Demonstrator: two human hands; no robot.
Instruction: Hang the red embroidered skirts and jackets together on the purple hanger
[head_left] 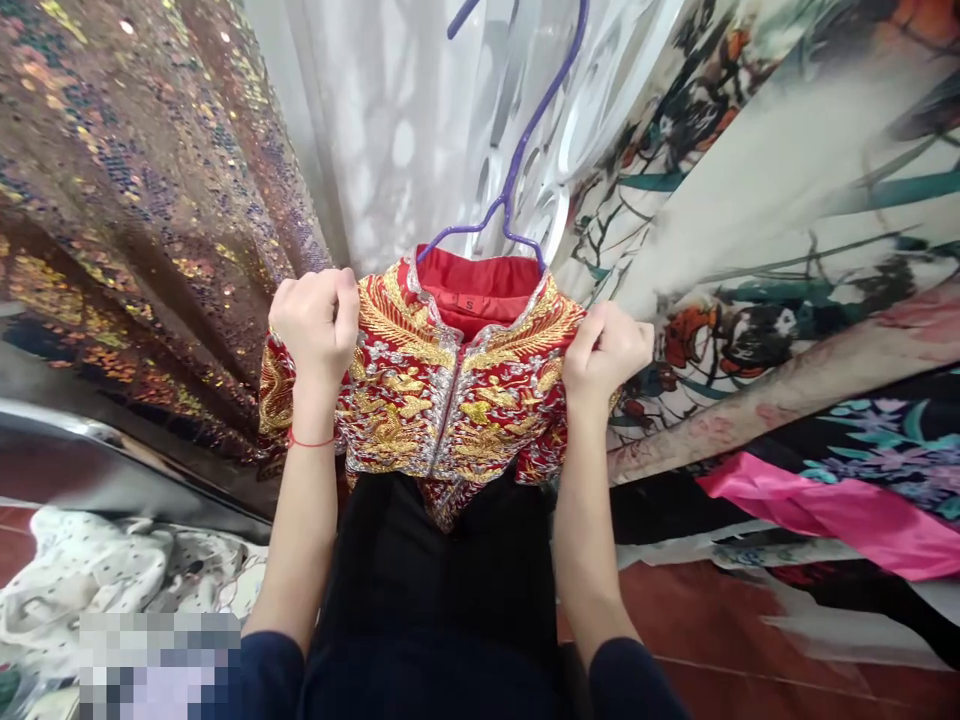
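While both hands (319,320) (604,350) pinch its shoulders, the jacket (442,390) hangs collar-up.

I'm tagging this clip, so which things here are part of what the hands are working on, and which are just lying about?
In hand:
red and gold embroidered jacket
purple hanger in its collar
left hand and right hand, each gripping a shoulder

Lying about:
sequined fabric
floral printed cloth
pink fabric
white dotted cloth

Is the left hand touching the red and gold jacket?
Touching. The head view shows the left hand closed on the jacket at its shoulder.
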